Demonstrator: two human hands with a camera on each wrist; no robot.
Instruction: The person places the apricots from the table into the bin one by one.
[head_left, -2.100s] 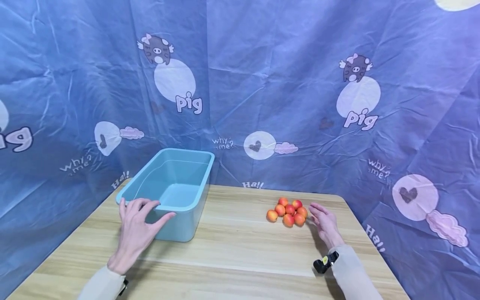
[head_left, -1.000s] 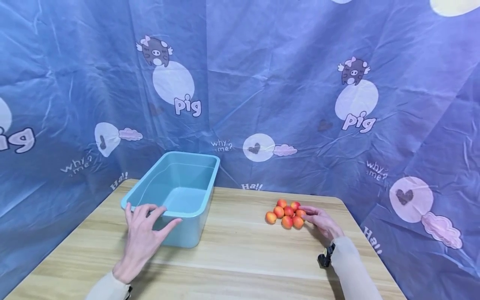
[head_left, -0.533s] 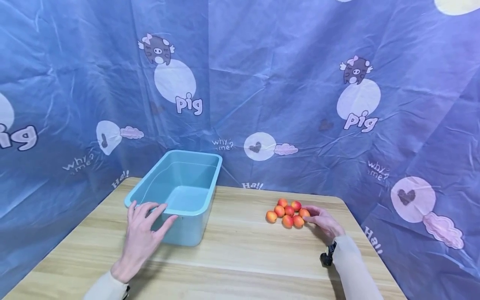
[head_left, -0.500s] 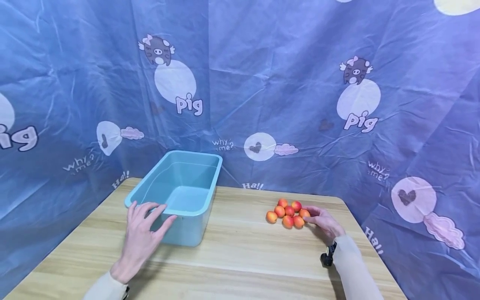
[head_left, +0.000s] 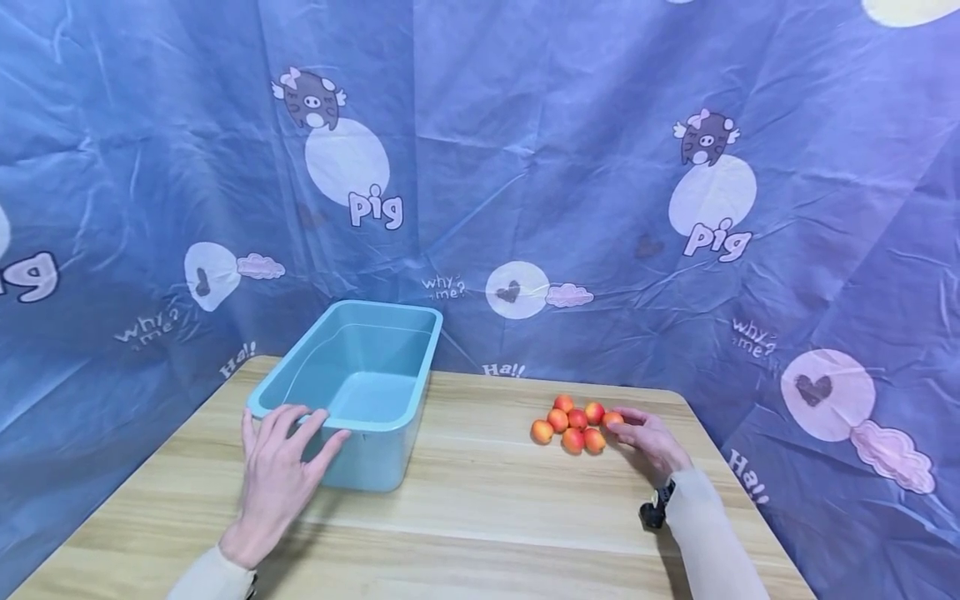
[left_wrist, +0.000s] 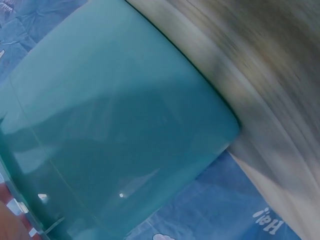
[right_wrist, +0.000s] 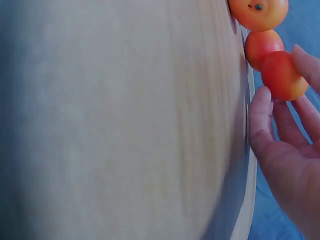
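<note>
A light blue plastic bin [head_left: 375, 454] stands at the left of the table. My left hand [head_left: 276, 475] holds its near rim, fingers over the edge and thumb on the outer side. The bin's wall [left_wrist: 125, 115] fills most of the left wrist view, with only a bit of the hand at lower left. At right, several small orange-red apricots [head_left: 573, 440] lie in a cluster. My right hand [head_left: 651, 440] pinches the rightmost apricot [right_wrist: 284, 77] between thumb and fingers; it still sits close beside the others.
The wooden table [head_left: 480, 517] reaches back to a blue printed cloth [head_left: 480, 167] that hangs behind and along both sides. A dark wrist device [head_left: 656, 507] is strapped to the right wrist.
Earlier the bin shifted slightly right with my left hand at its rim. My right hand has closed in on the cluster, and the rightmost apricot has moved slightly apart from its neighbours.
</note>
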